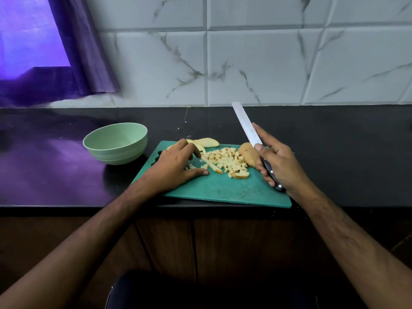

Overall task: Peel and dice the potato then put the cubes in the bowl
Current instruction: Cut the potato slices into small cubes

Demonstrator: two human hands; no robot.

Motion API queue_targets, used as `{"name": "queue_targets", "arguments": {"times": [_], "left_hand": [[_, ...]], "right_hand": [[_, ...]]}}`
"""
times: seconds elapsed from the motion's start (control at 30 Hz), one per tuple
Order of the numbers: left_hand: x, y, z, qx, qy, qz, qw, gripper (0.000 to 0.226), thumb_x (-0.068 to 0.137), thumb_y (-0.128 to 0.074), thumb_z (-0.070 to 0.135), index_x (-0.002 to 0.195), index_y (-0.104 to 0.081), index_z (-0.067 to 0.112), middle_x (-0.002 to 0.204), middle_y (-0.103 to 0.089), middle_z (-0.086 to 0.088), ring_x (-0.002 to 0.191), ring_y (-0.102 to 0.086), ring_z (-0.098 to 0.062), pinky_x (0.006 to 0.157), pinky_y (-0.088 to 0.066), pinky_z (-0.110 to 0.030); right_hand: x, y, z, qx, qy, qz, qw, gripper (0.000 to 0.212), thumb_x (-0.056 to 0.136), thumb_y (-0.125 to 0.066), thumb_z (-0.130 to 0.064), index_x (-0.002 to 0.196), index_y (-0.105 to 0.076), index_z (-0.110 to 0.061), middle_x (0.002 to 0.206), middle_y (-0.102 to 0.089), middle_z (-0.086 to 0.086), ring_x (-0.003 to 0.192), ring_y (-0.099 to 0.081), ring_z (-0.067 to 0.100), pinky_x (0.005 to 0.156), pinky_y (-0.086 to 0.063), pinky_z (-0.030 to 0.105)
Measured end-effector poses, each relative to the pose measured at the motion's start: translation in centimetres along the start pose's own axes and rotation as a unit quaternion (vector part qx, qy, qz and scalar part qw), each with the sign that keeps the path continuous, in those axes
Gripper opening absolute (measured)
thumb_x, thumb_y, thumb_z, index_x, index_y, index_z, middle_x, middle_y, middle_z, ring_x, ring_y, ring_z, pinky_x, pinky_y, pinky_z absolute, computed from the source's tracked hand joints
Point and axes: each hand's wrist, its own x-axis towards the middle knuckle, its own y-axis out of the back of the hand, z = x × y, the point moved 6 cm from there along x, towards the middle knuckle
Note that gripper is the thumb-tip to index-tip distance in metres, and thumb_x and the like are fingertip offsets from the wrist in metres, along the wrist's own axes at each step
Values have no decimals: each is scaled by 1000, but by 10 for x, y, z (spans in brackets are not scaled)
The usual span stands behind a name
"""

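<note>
A black counter under marbled tiles carries a green cutting board [223,192]. Mid-board lies a pile of cubes [227,161] with some uncut strips; a potato chunk [247,156] sits near the right edge, slices [207,142] at the far edge. The left hand [176,166] rests spread beside the strips; the right hand [276,166] grips the knife [247,126], blade raised. The bowl [116,142], off the left edge, looks empty, though its bottom is hidden. Dicing seems half done.
</note>
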Motion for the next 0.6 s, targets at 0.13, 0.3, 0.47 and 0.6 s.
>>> {"name": "queue_targets", "arguments": {"times": [0.13, 0.3, 0.47, 0.6], "left_hand": [[13, 3, -2, 123, -65, 32, 990, 67, 83, -42, 86, 122, -53, 33, 123, -42, 10, 109, -39, -12, 90, -30, -35], [24, -2, -8, 143, -58, 38, 987, 55, 85, -40, 81, 113, -57, 37, 125, -43, 12, 111, -38, -13, 89, -25, -35], [25, -2, -10, 113, -51, 44, 991, 46, 85, -44, 75, 108, -59, 39, 119, -43, 15, 109, -36, -10, 89, -27, -36], [25, 0, -10, 98, -42, 54, 993, 21, 92, -61, 52, 106, -61, 36, 120, -45, 14, 111, -39, -13, 88, -26, -36]], "right_hand": [[1, -1, 1, 1, -1, -6, 1000, 51, 109, -45, -19, 151, -41, -47, 57, -43, 8, 36, -32, 13, 32, -32, 18], [2, -1, 3, 2, -2, -7, 1000, 52, 109, -45, -19, 151, -41, -48, 57, -44, 7, 36, -33, 13, 32, -32, 18], [3, -1, 4, 4, -1, -12, 1000, 52, 109, -45, -19, 150, -40, -50, 56, -44, 6, 36, -33, 14, 32, -31, 18], [2, -1, 4, 5, -1, -15, 1000, 51, 109, -45, -20, 150, -40, -50, 56, -44, 6, 36, -32, 14, 32, -32, 18]]}}
